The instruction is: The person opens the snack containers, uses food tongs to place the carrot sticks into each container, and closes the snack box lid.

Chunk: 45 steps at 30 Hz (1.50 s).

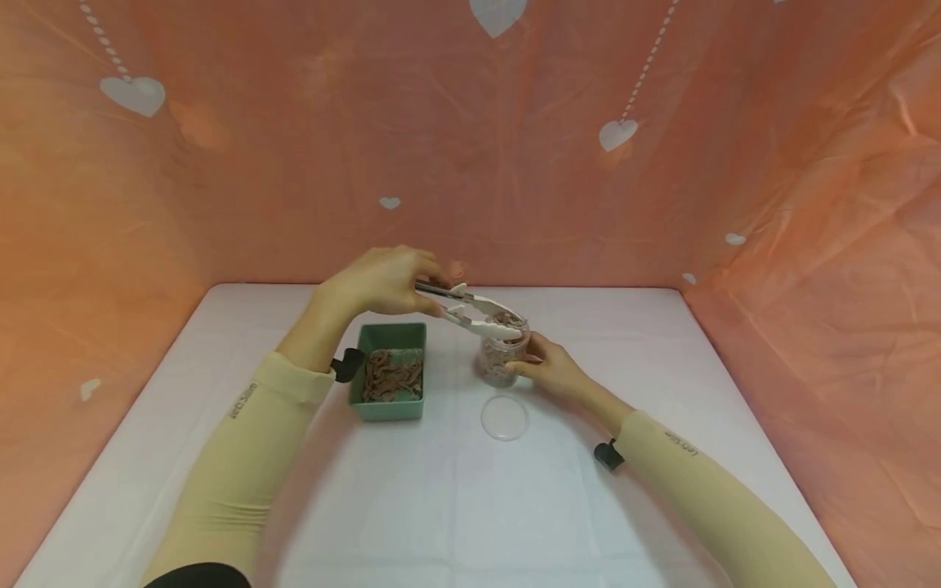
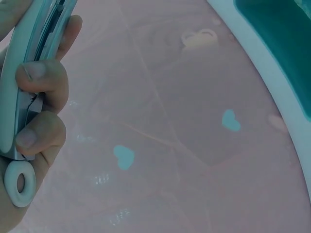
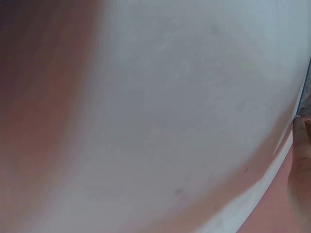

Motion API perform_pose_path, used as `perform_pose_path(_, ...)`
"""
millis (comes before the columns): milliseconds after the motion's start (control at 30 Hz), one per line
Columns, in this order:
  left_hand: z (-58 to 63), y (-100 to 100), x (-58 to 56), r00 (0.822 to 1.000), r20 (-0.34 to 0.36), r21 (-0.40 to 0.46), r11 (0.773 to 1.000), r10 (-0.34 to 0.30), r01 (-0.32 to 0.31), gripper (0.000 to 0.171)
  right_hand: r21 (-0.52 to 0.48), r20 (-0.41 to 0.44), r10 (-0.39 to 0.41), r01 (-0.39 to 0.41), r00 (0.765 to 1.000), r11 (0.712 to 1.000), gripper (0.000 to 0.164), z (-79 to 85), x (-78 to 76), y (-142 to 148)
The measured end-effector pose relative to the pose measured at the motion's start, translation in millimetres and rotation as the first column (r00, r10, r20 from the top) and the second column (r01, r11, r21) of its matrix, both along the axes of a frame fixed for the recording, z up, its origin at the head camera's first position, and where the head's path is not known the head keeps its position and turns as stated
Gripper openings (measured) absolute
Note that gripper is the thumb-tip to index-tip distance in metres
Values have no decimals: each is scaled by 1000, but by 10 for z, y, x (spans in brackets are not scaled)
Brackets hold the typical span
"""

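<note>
My left hand [image 1: 385,279] grips a pair of tongs [image 1: 494,330] with white tips and a metal handle. The tips reach into the mouth of a clear jar [image 1: 497,366] holding brown, curly strips. Around the jar's right side curl the fingers of my right hand [image 1: 556,371]. In the left wrist view, fingers wrap the tongs' handle [image 2: 10,97], which has a white ring at its end. Left of the jar, a green rectangular container [image 1: 390,411] holds more brown strips [image 1: 385,380]. The right wrist view shows only part of a finger [image 3: 301,165] at its edge.
A clear round lid [image 1: 505,417] lies flat on the white table [image 1: 515,506], just in front of the jar. Orange cloth [image 1: 309,180] with pale hearts hangs behind the table and along both sides.
</note>
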State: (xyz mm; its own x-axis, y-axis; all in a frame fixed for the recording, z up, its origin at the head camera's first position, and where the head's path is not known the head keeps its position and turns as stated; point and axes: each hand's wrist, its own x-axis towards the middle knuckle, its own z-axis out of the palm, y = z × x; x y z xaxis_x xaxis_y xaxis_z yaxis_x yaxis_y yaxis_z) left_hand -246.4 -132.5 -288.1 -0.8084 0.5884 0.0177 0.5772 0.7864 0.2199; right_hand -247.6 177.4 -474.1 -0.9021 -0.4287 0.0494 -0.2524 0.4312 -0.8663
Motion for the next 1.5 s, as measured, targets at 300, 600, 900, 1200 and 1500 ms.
perform_pose_path(300, -28, 7, -3, 1000, 18, 7, 1000, 9, -10, 44, -9, 0, 21, -21, 1000, 1000, 66, -25, -21, -8)
perform_pose_path(600, -27, -37, 16, 999, 34, 7, 999, 36, -36, 47, -5, -10, 30, -30, 999, 1000, 66, -11, -35, -45)
perform_pose_path(900, -41, -200, 109, 999, -47, 24, 999, 27, -26, 63, 0, 8, 38, -38, 999, 999, 65, 8, -64, -30)
perform_pose_path(1200, -87, -517, 319, 992, -94, 38, 996, 86, -83, 66, -93, -15, 76, -77, 997, 993, 83, 115, -80, -35)
perform_pose_path(1500, -133, -843, 547, 988, -95, 1, 993, 121, -122, 65, -174, -72, 54, -66, 996, 983, 77, 117, -40, -43)
